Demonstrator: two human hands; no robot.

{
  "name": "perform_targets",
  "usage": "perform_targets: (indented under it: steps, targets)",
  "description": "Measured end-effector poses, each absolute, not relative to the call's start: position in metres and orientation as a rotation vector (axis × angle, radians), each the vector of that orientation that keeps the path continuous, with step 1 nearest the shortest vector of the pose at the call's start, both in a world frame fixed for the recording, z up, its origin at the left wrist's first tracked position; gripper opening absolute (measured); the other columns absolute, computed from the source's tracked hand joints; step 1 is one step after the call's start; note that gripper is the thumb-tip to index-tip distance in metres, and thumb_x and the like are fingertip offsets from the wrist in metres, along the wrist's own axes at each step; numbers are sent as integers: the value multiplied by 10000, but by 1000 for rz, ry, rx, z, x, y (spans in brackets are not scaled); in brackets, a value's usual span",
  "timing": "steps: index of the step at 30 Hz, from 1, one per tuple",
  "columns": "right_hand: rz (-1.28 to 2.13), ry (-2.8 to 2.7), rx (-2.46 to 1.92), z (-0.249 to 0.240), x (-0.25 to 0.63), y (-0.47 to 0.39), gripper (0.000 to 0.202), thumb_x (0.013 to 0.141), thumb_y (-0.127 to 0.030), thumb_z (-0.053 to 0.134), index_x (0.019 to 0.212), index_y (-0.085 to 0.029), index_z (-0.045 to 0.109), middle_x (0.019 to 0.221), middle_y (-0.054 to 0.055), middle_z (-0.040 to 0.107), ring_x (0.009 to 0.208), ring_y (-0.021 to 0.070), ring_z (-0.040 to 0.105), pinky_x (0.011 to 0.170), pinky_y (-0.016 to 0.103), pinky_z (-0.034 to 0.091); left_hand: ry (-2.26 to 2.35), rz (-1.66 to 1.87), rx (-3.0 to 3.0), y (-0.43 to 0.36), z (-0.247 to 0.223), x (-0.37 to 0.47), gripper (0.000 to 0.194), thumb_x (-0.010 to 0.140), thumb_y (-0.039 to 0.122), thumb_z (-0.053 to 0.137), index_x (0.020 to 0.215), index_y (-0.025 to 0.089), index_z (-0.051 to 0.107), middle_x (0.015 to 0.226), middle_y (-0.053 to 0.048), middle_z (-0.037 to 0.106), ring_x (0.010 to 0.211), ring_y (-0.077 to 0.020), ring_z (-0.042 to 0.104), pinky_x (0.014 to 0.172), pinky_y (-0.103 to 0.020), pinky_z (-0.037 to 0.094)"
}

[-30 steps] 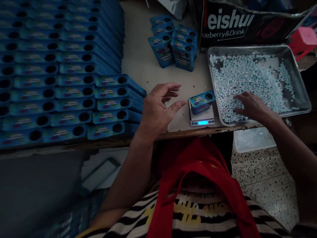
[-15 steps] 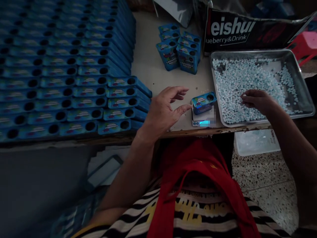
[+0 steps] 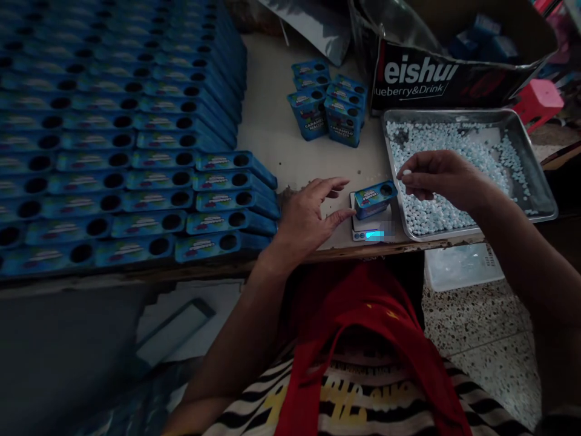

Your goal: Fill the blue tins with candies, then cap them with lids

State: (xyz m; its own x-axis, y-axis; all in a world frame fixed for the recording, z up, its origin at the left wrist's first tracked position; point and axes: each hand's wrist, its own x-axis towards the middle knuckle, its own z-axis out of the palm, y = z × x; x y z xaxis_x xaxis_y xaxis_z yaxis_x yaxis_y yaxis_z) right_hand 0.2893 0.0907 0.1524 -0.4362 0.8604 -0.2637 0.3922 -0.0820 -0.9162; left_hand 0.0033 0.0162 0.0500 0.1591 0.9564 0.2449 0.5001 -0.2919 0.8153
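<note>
A blue candy box (image 3: 373, 200) with a dark round hole in its top rests on a small digital scale (image 3: 361, 235) whose display is lit. My left hand (image 3: 313, 212) is beside the scale, fingers apart and empty, the thumb tip close to the box. Between thumb and fingertips of my right hand (image 3: 442, 178) is a small white candy (image 3: 407, 172), held over the near left edge of the metal tray (image 3: 547, 181). Many small white and pale blue candies (image 3: 426, 212) lie spread in that tray.
Rows of blue candy boxes (image 3: 149, 200) fill the table's left side. Several more boxes (image 3: 342, 118) stand together behind the scale. A black printed carton (image 3: 417, 75) is at the back right, beyond the tray. The table's wooden front edge (image 3: 318, 255) runs just before me.
My right hand has lifted from the candies and moved left towards the box, with a candy in its fingertips. My left hand stays open beside the scale. The view has shifted slightly.
</note>
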Motion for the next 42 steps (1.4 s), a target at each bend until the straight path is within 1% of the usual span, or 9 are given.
perform_targets:
  steps: [17, 21, 24, 26, 29, 33, 37, 40, 42]
  targets:
    - [1641, -1700, -1417, 145, 266, 94, 340, 822, -452, 988, 911, -192, 787, 663, -20, 667, 548, 92, 550, 491, 250, 401, 1336, 1083, 1791, 19, 42, -6, 525, 940, 466, 858, 1406, 260, 728, 1293, -96, 778, 1123, -268, 772, 1025, -438, 637]
    - [1590, -1553, -1401, 146, 280, 99, 366, 796, -470, 978, 951, -209, 773, 737, -3, 668, 607, 109, 563, 520, 257, 430, 1366, 1070, 1893, 23, 55, 26, 531, 972, 464, 840, 1433, 245, 694, 1387, -113, 754, 1259, -298, 734, 1112, -465, 602]
    - [1549, -1402, -1435, 138, 303, 106, 330, 748, -424, 958, 918, -252, 733, 794, 11, 671, 634, 135, 564, 512, 272, 435, 1383, 828, 2117, 32, 71, 62, 501, 952, 349, 862, 1403, 210, 694, 1413, -142, 741, 1324, -335, 696, 1151, -487, 572]
    - [1566, -1294, -1479, 125, 322, 112, 326, 695, -364, 961, 883, -279, 708, 839, 26, 687, 656, 161, 582, 513, 294, 452, 1393, 623, 2222, 44, 81, 74, 356, 981, 194, 764, 1334, 196, 713, 1360, -140, 755, 1288, -328, 709, 1055, -447, 603]
    - [1590, -1182, -1519, 102, 349, 119, 307, 689, -360, 961, 830, -297, 695, 878, 55, 701, 705, 200, 608, 520, 322, 472, 1486, 580, 2306, 70, 99, 51, 360, 954, 85, 685, 1291, 208, 719, 1349, -122, 751, 1257, -312, 725, 985, -406, 612]
    - [1609, -1215, -1475, 84, 358, 129, 382, 643, -444, 984, 873, -269, 734, 682, -10, 541, 572, 140, 448, 458, 273, 305, 1722, 634, 2344, 113, 129, -41, 456, 921, 164, 746, 1372, 206, 685, 1364, -96, 739, 1257, -317, 730, 1112, -428, 584]
    - [1367, -1437, -1383, 78, 318, 162, 445, 727, -564, 901, 947, -213, 737, 575, -92, 368, 499, 92, 278, 486, 251, 193, 1777, 243, 2220, 147, 134, -133, 560, 964, 361, 700, 1476, 145, 629, 1335, -132, 762, 1250, -332, 718, 1138, -459, 575]
    - [957, -1776, -1388, 80, 272, 193, 294, 937, -481, 707, 1037, -208, 752, 647, -27, 548, 573, 145, 464, 562, 259, 336, 1629, 109, 2163, 150, 118, -174, 673, 966, 478, 636, 1576, 197, 588, 1525, -121, 710, 1379, -326, 675, 1215, -438, 525]
    - [678, -2064, -1425, 85, 243, 208, 298, 1017, -387, 624, 1214, -213, 765, 831, 44, 731, 755, 212, 649, 685, 288, 452, 1566, 53, 2171, 143, 105, -186, 713, 986, 559, 563, 1614, 222, 575, 1617, -111, 656, 1463, -325, 635, 1252, -433, 493]
